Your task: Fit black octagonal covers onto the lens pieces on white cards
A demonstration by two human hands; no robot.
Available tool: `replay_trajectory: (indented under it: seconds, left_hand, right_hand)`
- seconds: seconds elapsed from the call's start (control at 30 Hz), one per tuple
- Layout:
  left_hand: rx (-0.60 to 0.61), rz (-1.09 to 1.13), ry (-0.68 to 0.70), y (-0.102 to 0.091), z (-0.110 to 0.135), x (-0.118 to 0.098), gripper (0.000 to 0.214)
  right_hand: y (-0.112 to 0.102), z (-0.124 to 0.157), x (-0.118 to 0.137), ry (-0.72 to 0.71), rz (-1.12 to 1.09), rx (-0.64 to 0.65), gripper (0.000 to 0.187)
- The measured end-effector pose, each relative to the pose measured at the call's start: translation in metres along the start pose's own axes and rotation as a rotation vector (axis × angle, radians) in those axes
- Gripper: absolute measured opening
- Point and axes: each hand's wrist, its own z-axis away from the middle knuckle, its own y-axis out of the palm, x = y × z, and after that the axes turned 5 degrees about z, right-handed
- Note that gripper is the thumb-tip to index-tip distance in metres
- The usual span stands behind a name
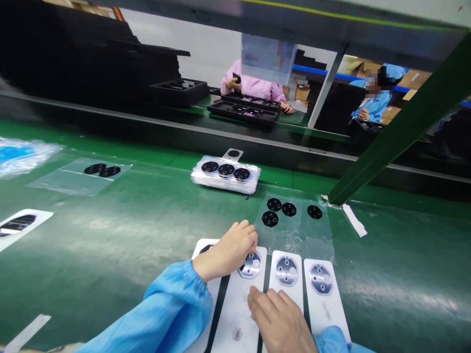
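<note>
Four white rounded panels lie side by side in front of me, each with an octagonal dark-and-silver disc near its top. My left hand [231,249] is over the first and second panels, its fingers curled down at the upper edge of the second panel's disc [250,265]. The fingertips are turned away, so anything in them is hidden. Lower down, my right hand [278,318] is bent over the second panel [235,309] and the third panel [286,293]. Its fingers are close together and their undersides are hidden. The fourth panel [326,304] lies untouched to the right.
Beyond the panels, a clear plastic sheet [294,235] carries several black octagonal pieces [274,205]. A wrapped stack [226,175] stands behind. A green post [397,122] slants at right. Two people [253,81] [379,93] work across the bench among black trays [245,112].
</note>
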Motion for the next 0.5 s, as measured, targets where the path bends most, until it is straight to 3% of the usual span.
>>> replay_trajectory:
  seconds: [0.13,0.5]
  left_hand:
    - [-0.040,-0.029,0.013,0.002,0.007,-0.008,0.025]
    - [-0.156,-0.012,-0.009,0.031,0.045,-0.016,0.024]
  right_hand:
    - [-0.001,-0.001,0.001,0.016,0.000,0.015,0.038]
    - [-0.001,-0.001,0.007,0.063,0.033,0.024,0.041]
